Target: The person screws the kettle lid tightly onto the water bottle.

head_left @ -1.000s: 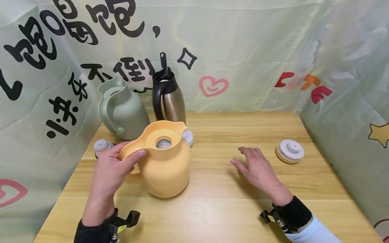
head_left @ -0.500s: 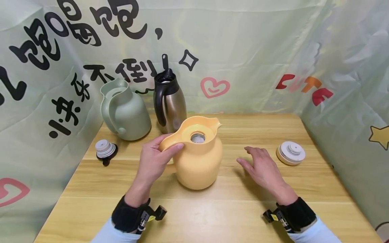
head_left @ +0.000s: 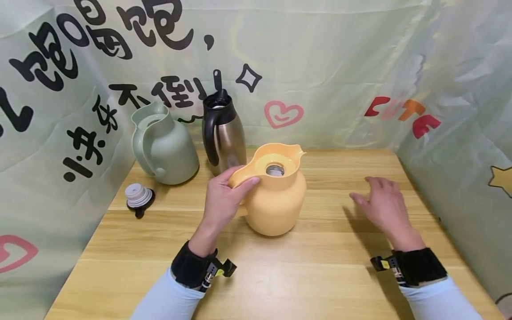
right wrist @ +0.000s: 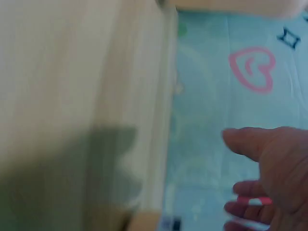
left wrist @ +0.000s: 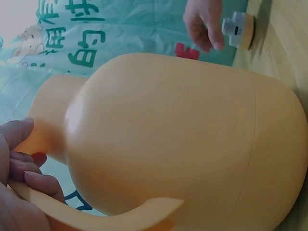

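Note:
My left hand [head_left: 224,198] grips the handle of a yellow-orange thermos jug [head_left: 276,206], its thumb along the handle's top. The jug stands upright, its round mouth uncovered and its spout toward the right. In the left wrist view, fingers [left wrist: 41,185] curl around the jug's handle [left wrist: 110,219]. Over the right side of the table, my right hand [head_left: 384,206] has its fingers extended and holds nothing. A white and yellow-orange lid [left wrist: 239,30] sits on the table close by that hand in the left wrist view; in the head view the hand hides it.
A green thermos jug [head_left: 172,146] and a steel thermos jug [head_left: 228,138] with a black top stand at the back left. A white stopper with a black lid [head_left: 138,198] lies on the wooden table [head_left: 280,275] at left. A printed cloth [head_left: 332,75] hangs behind.
My left hand has carried the yellow-orange jug rightward and somewhat back, uncovering the stopper and black lid at left. My right hand has moved right, covering the white lid in the head view.

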